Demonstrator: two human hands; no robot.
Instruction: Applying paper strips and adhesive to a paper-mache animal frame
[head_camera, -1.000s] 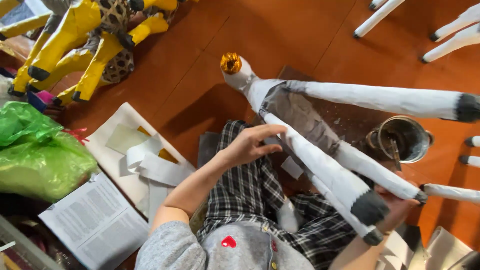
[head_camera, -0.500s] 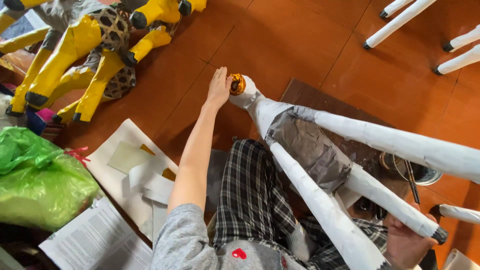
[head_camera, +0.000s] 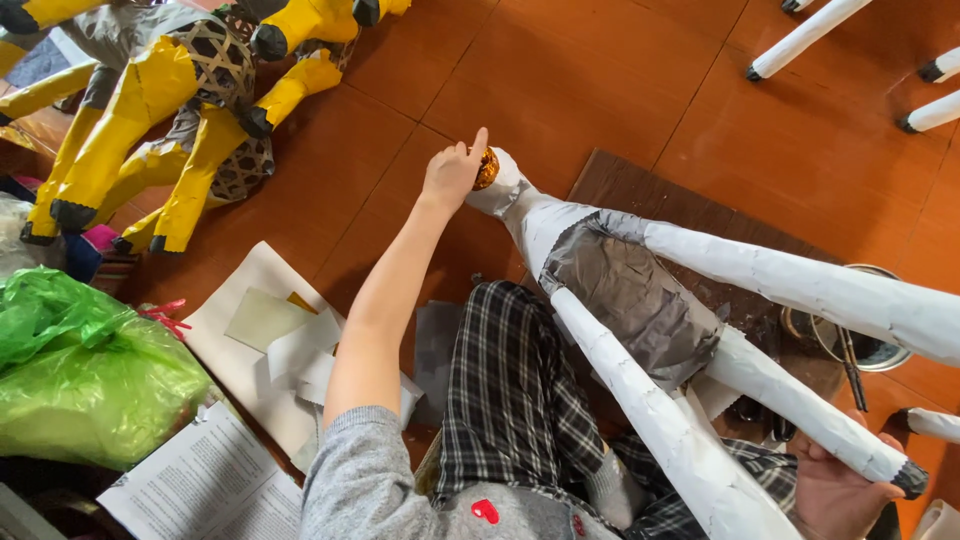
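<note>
A person sits on an orange tiled floor (head_camera: 600, 70) with a white paper-covered animal figure (head_camera: 640, 290) lying upside down across their lap. The left hand (head_camera: 452, 172) reaches far forward, fingers loosely curled on the figure's golden tip (head_camera: 487, 168). The right hand (head_camera: 838, 490), near right, grasps one white leg (head_camera: 800, 405). Yellow figures (head_camera: 170, 110) stand far left, with a green bag (head_camera: 85, 375) near left.
</note>
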